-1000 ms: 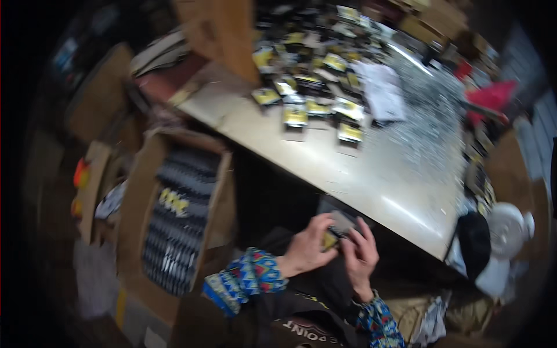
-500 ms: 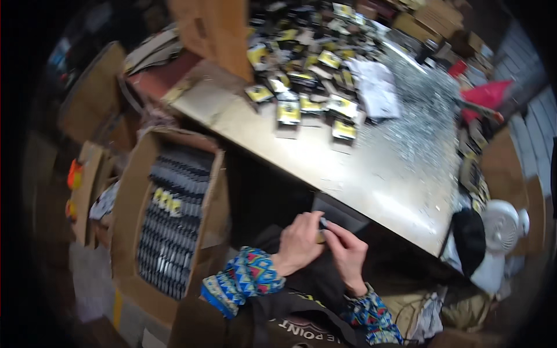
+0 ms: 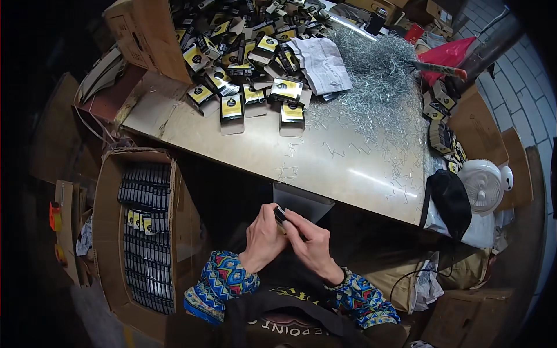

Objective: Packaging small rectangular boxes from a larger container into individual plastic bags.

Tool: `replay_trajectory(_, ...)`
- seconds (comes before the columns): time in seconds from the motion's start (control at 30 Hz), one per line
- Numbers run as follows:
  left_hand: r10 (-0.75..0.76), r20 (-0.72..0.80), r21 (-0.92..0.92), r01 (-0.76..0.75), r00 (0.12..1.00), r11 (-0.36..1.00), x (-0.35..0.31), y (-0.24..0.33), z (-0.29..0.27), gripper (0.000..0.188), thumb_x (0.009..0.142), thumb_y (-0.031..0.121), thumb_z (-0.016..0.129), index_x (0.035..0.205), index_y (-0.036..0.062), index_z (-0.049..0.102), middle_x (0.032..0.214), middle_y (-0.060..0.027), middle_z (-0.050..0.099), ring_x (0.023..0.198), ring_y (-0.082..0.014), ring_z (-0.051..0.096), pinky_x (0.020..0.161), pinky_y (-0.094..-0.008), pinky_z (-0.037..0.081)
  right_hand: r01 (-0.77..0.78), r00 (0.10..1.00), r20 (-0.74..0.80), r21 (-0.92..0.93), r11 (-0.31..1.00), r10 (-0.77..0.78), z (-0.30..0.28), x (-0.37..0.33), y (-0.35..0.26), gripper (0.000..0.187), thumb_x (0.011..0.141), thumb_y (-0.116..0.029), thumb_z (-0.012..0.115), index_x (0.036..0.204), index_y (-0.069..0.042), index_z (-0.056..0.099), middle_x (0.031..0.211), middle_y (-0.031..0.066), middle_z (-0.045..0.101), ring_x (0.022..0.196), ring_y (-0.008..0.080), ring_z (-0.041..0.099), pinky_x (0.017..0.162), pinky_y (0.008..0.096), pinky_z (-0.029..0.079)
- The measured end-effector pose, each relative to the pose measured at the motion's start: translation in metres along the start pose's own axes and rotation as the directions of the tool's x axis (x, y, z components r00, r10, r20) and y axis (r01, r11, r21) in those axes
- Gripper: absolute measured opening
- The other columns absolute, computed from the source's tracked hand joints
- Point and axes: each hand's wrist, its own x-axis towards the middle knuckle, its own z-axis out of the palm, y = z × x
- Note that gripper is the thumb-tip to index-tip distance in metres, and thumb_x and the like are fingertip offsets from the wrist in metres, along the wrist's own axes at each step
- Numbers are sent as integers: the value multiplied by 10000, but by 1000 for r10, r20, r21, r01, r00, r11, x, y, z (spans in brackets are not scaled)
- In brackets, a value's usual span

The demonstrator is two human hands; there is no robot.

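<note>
Both hands meet in front of my body, below the table's near edge, around a small black box [image 3: 279, 214]. Only its dark end and a hint of yellow show between the fingers. My left hand [image 3: 262, 239] wraps its side with bent fingers. My right hand [image 3: 310, 239] pinches it from the other side, thumb and forefinger pressed near the top. To the left stands an open carton [image 3: 104, 232] packed with rows of similar black boxes [image 3: 148, 258]; several show yellow faces.
On the table [image 3: 232, 153] lie a heap of black-and-yellow boxes [image 3: 232, 107], crumpled white paper [image 3: 322, 66] and a mass of thin bent metal wires [image 3: 371, 87]. A white fan [image 3: 481, 185] and a black cloth item [image 3: 449, 203] sit at the right corner. Brown bags [image 3: 464, 269] lie below.
The whole view has shifted, so the table and carton appear farther left and the picture is sharper. Both hands stay together on the small box, with more of its dark end showing.
</note>
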Motion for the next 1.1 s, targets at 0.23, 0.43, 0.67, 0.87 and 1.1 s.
replay_trajectory(0.23, -105, 84, -170, 118, 991, 978, 11, 8, -17, 635, 691, 148, 802, 1180, 21, 416, 1022, -244, 605, 912, -442, 625, 732, -470, 517, 366, 930, 75, -68, 928, -361, -20, 2, 16, 306, 765, -20, 790, 1050, 28, 689, 1116, 200, 689, 883, 219, 718, 710, 287, 572)
replay_trajectory(0.43, 76, 64, -31, -74, 995, 997, 6, 8, -10, 582, 714, 140, 784, 1162, 12, 435, 976, -218, 598, 876, -420, 626, 705, -451, 515, 346, 938, 5, -106, 932, -348, -17, 6, 10, 190, 747, -41, 809, 872, 9, 675, 939, 140, 674, 690, 192, 668, 591, 280, 545)
replay_trajectory(0.67, 14, 10, -45, -13, 1000, 999, 6, 12, -9, 606, 718, 166, 800, 1164, 7, 422, 944, -215, 601, 863, -417, 635, 699, -445, 516, 1, 1000, 15, 158, 987, -3, -15, 8, 0, 164, 770, -35, 788, 885, 20, 685, 986, 105, 630, 811, 134, 627, 676, 255, 531)
replay_trajectory(0.87, -115, 95, -151, 129, 989, 980, 8, 14, -7, 674, 704, 203, 832, 1181, 3, 401, 934, -216, 609, 859, -404, 640, 707, -434, 519, 119, 992, 30, 104, 987, -123, -27, -1, 14, 187, 807, 35, 715, 993, 20, 699, 1112, 125, 650, 890, 173, 645, 788, 264, 516)
replay_trajectory(1.1, 175, -32, 135, -169, 984, 976, 7, 12, -8, 613, 695, 169, 815, 1157, -4, 449, 954, -195, 583, 850, -401, 617, 697, -443, 512, -396, 918, 220, 448, 801, 330, -27, 5, 14, 71, 833, -10, 709, 887, 27, 682, 927, 85, 633, 828, 137, 633, 711, 256, 517)
